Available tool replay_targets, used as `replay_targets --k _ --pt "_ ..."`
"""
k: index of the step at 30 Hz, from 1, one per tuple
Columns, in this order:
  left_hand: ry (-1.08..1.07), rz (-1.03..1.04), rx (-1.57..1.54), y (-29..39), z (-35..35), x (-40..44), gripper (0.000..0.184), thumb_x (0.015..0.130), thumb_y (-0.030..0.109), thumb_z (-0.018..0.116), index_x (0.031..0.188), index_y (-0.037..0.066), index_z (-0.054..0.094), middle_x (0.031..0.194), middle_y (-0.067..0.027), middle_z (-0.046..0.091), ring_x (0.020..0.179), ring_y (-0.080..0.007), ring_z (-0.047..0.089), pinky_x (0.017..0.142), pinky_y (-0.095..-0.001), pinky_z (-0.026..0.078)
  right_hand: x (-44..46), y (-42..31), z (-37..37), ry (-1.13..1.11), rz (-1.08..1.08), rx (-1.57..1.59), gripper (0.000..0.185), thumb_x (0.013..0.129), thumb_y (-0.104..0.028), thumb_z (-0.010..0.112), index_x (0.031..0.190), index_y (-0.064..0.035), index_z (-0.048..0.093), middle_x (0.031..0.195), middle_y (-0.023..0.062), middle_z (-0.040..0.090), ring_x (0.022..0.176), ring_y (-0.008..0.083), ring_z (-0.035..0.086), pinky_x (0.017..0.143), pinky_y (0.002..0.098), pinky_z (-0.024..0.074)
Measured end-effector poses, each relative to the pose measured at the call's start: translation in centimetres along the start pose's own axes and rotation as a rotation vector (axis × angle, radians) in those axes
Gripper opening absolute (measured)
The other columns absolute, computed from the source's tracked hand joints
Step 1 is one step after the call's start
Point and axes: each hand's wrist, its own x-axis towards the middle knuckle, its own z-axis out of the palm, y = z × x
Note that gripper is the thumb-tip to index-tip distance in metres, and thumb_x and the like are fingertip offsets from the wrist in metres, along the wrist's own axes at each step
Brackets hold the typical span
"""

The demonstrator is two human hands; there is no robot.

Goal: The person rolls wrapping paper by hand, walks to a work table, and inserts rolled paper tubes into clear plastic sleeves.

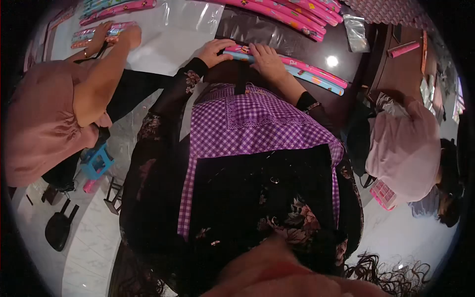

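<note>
Two printed gift wrap rolls, a pink roll [319, 72] and a light blue roll [316, 83], lie side by side at the near edge of the dark table. My left hand [213, 53] is curled round their left end, thumb on the near side. Over the rolls a little farther right, my right hand [269, 63] has its fingers bent across them, gripping from above. Beyond my hands lies clear plastic film [257, 29] on the table. A purple checked apron [257, 119] hangs at my waist.
Several pink rolls [292, 17] are piled at the back. A folded plastic packet [356, 33] lies right of them. At left, a co-worker [49, 114] handles small rolls [81, 37] on a white surface. Another person [403, 148] is at right. A blue stool [97, 162] stands at left.
</note>
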Motion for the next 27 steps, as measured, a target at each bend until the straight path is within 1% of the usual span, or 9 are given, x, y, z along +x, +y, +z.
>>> replay_targets --k 3,5,6,8,11,18,20,23,27 --pt "-0.055 -0.05 0.011 0.8 0.2 -0.5 0.05 0.085 0.029 0.068 0.13 0.014 0.052 0.132 -0.0061 0.05 0.116 -0.0249 0.05 0.098 -0.0407 0.041 -0.1 0.0 0.2 -0.007 0.014 -0.01 0.074 0.071 -0.027 0.073 0.134 -0.004 0.039 0.125 0.0146 0.047 0.113 0.0313 0.047 0.094 0.0406 0.0397" --pt "0.18 -0.23 -0.227 1.6 0.9 -1.6 0.044 0.087 0.025 0.066 0.126 0.009 0.054 0.121 -0.009 0.056 0.105 -0.0215 0.056 0.087 -0.0362 0.047 -0.4 -0.1 0.2 0.013 0.02 0.007 0.073 0.072 -0.027 0.073 0.133 -0.0038 0.04 0.126 0.0141 0.045 0.113 0.0309 0.046 0.093 0.0399 0.0402" --pt "0.18 -0.231 -0.227 1.8 1.3 -2.0 0.044 0.087 0.025 0.066 0.126 0.009 0.054 0.121 -0.009 0.056 0.105 -0.0215 0.056 0.087 -0.0362 0.047 -0.5 -0.1 0.2 0.023 0.022 0.014 0.072 0.073 -0.026 0.072 0.133 -0.0039 0.04 0.126 0.0141 0.045 0.113 0.031 0.046 0.093 0.04 0.0398" --pt "0.358 -0.568 -0.287 2.3 2.3 -2.8 0.031 0.081 0.02 0.07 0.105 0.002 0.063 0.099 -0.0105 0.063 0.09 -0.0222 0.062 0.076 -0.0322 0.048 -0.5 -0.1 0.2 0.032 0.026 0.021 0.072 0.073 -0.026 0.072 0.134 -0.004 0.04 0.126 0.0141 0.045 0.112 0.031 0.046 0.094 0.0402 0.0393" --pt "0.393 -0.546 -0.252 3.0 3.2 -3.2 0.027 0.082 0.023 0.069 0.095 -0.001 0.065 0.089 -0.0128 0.062 0.081 -0.0241 0.062 0.071 -0.0344 0.048 -0.6 0.0 0.1 0.033 0.017 0.014 0.071 0.074 -0.026 0.071 0.133 -0.0038 0.04 0.126 0.0142 0.045 0.113 0.031 0.046 0.095 0.0405 0.0384" --pt "0.37 -0.655 -0.14 2.5 3.2 -1.9 0.028 0.083 0.027 0.065 0.088 0.0 0.066 0.073 -0.0126 0.062 0.068 -0.0201 0.06 0.064 -0.0338 0.047 -0.2 0.4 0.3 -0.008 0.009 0.006 0.07 0.076 -0.026 0.069 0.134 -0.0025 0.038 0.126 0.0151 0.045 0.113 0.0318 0.045 0.096 0.0407 0.0372" --pt "0.22 -0.696 -0.253 2.5 2.3 -1.6 0.025 0.089 0.028 0.062 0.091 0.003 0.067 0.065 -0.002 0.055 0.06 -0.0117 0.052 0.052 -0.031 0.04 -0.2 0.4 0.5 0.007 0.002 0.002 0.07 0.076 -0.026 0.069 0.134 -0.0022 0.038 0.126 0.0153 0.045 0.113 0.0319 0.045 0.097 0.0408 0.0371" --pt "0.184 -0.786 -0.276 3.6 1.7 -1.2 0.025 0.09 0.028 0.061 0.091 0.003 0.066 0.065 -0.0007 0.054 0.057 -0.0094 0.049 0.049 -0.0292 0.038 0.0 0.4 0.4 0.008 -0.002 -0.004 0.071 0.076 -0.027 0.069 0.134 -0.0022 0.038 0.126 0.0153 0.045 0.113 0.0317 0.045 0.097 0.0408 0.0372" --pt "0.171 -0.82 -0.474 3.3 2.7 -1.1 0.027 0.084 0.026 0.064 0.085 -0.001 0.067 0.066 -0.0058 0.06 0.063 -0.0135 0.055 0.059 -0.0313 0.045 0.2 0.3 0.3 -0.002 -0.024 0.004 0.07 0.077 -0.027 0.069 0.134 -0.0018 0.038 0.126 0.0155 0.046 0.113 0.0317 0.046 0.097 0.0419 0.0373"
